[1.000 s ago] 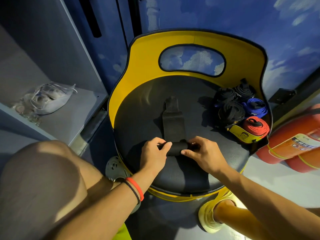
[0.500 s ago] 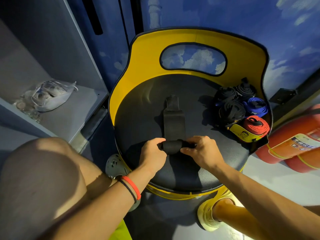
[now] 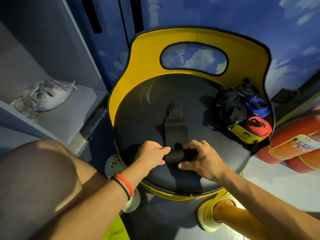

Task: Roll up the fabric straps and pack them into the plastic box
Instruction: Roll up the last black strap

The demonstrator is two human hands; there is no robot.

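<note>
One black strap (image 3: 174, 155) lies on the round black chair seat (image 3: 138, 118), its near end wound into a roll and its flat tail running away toward the yellow backrest. The left hand (image 3: 150, 155) and right hand (image 3: 202, 161) each have their grip pinching one end of that roll, fingers curled over it. At the seat's right edge sit five finished rolls, touching: three black rolls (image 3: 232, 112), one blue roll (image 3: 258, 106), one red roll (image 3: 258, 129).

Single head-worn view, looking steeply down, close over the chair seat (image 3: 138, 122)
</note>
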